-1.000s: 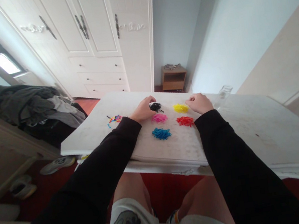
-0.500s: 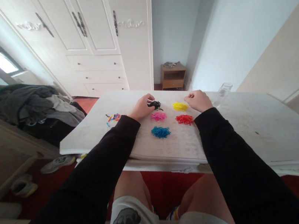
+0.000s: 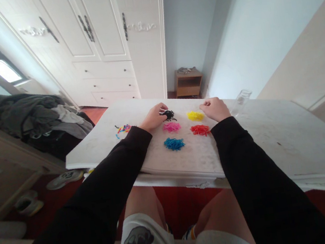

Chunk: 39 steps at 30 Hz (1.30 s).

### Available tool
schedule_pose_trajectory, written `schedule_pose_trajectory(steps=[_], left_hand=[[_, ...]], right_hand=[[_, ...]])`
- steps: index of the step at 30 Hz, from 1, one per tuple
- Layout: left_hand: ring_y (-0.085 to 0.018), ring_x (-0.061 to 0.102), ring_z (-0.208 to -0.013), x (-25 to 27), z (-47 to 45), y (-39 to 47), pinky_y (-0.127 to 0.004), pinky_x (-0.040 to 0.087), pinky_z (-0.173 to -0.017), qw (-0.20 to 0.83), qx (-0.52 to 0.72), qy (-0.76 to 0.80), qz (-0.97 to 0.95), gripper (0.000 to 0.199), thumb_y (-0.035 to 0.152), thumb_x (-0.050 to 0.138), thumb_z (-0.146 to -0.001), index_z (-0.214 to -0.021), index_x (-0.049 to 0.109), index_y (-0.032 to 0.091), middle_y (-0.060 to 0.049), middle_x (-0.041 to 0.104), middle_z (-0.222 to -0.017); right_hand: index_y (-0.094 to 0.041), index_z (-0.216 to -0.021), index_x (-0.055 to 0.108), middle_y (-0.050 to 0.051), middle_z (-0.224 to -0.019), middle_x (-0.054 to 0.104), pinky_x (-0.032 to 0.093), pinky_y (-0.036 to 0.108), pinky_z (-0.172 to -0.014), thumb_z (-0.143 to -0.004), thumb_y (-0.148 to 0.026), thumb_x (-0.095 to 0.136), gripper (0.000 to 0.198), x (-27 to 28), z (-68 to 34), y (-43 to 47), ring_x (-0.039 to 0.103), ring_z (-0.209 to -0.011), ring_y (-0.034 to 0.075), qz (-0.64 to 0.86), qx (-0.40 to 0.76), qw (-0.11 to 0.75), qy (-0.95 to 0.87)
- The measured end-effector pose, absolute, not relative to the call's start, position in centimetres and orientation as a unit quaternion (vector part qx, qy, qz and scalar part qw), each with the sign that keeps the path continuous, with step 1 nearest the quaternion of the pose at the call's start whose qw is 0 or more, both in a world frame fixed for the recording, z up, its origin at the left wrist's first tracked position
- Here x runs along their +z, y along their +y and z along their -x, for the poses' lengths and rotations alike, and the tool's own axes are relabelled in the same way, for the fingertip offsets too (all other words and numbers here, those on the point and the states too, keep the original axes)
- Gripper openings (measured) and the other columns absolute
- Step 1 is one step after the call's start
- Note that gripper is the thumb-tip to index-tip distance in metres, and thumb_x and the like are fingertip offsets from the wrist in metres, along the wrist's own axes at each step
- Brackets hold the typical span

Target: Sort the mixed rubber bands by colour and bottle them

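The left hand (image 3: 153, 118) is half open, thumb and fingers parted and curved at the edge of the black heap (image 3: 168, 115), which lies at its three o'clock; whether any strands are caught between the fingertips I cannot tell. The right hand (image 3: 216, 109) has its fingers drawn in toward the thumb, nearly closed, and whether it pinches anything is too small to make out. Just beside it, at nine o'clock, sits the yellow heap (image 3: 195, 116), bright and loosely spread; at between seven and eight o'clock lies the red heap (image 3: 200, 130), close to the cuff. From the left hand, the pink heap (image 3: 171, 127) is at four o'clock and the blue heap (image 3: 174, 144) at five, the blue deep in tone and tangled. All are low mounds of thin, stringy little pieces, each in a single colour, while a mixed scatter (image 3: 125, 129) of several colours lies at the left hand's nine o'clock. A clear glass container (image 3: 241, 102) stands at the right hand's three o'clock on the marked white table (image 3: 274, 133). Beyond the table, a white wardrobe (image 3: 103, 33) rises at eleven o'clock, a small wooden cabinet (image 3: 189, 83) is at twelve, and dark clothes (image 3: 26, 111) are heaped at ten.
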State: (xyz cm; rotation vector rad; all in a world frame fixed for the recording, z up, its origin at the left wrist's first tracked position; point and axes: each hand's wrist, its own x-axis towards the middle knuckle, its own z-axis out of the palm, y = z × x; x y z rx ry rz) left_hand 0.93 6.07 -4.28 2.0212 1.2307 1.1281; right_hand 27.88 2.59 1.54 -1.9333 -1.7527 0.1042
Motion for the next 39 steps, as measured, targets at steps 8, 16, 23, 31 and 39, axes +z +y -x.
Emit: schedule_pose_trajectory(steps=[8, 16, 23, 31, 39], left_hand=[[-0.023, 0.071, -0.099, -4.3, -1.0, 5.8, -0.033, 0.054, -0.085, 0.236, 0.407, 0.445, -0.762, 0.033, 0.005, 0.061, -0.063, -0.094, 0.060, 0.018, -0.004, 0.070, -0.098], [-0.021, 0.071, -0.096, -4.3, -1.1, 6.0, -0.032, 0.054, -0.082, 0.236, 0.413, 0.465, -0.747, 0.024, 0.008, 0.060, -0.071, -0.093, 0.059, 0.018, -0.005, 0.070, -0.096], [-0.019, 0.070, -0.095, -4.1, -1.2, 5.8, -0.030, 0.054, -0.081, 0.239, 0.411, 0.472, -0.743, 0.022, 0.008, 0.061, -0.072, -0.091, 0.058, 0.018, -0.004, 0.069, -0.097], [-0.020, 0.070, -0.094, -4.2, -1.1, 5.8, -0.031, 0.054, -0.081, 0.231, 0.411, 0.472, -0.745, 0.022, 0.007, 0.061, -0.073, -0.092, 0.059, 0.018, -0.005, 0.069, -0.098], [-0.019, 0.069, -0.093, -2.9, 0.7, 6.7, -0.031, 0.053, -0.082, 0.179, 0.444, 0.471, -0.741, 0.022, 0.010, 0.063, -0.072, -0.093, 0.066, 0.016, -0.006, 0.073, -0.099]], right_hand=[[-0.021, -0.074, 0.071, 0.007, -0.087, 0.076, 0.048, 0.034, -0.079, -0.083, -0.031, 0.062, 0.016, 1.8, -27.8, 2.5, 0.069, -0.090, 0.025, 0.715, 0.049, 0.258, -0.648], [-0.022, -0.071, 0.070, 0.006, -0.081, 0.074, 0.047, 0.034, -0.078, -0.082, -0.031, 0.062, 0.017, 1.6, -27.9, 2.6, 0.068, -0.086, 0.024, 0.709, 0.048, 0.265, -0.651], [-0.021, -0.071, 0.071, 0.007, -0.081, 0.074, 0.048, 0.034, -0.077, -0.082, -0.032, 0.062, 0.018, 1.6, -27.8, 2.6, 0.068, -0.086, 0.024, 0.707, 0.050, 0.268, -0.653], [-0.022, -0.072, 0.072, 0.007, -0.082, 0.074, 0.047, 0.033, -0.077, -0.082, -0.031, 0.063, 0.017, 1.5, -27.9, 2.8, 0.068, -0.087, 0.024, 0.700, 0.050, 0.266, -0.661], [-0.021, -0.071, 0.072, 0.007, -0.080, 0.074, 0.046, 0.033, -0.075, -0.081, -0.031, 0.063, 0.017, 1.5, -27.9, 2.8, 0.068, -0.085, 0.024, 0.700, 0.049, 0.259, -0.664]])
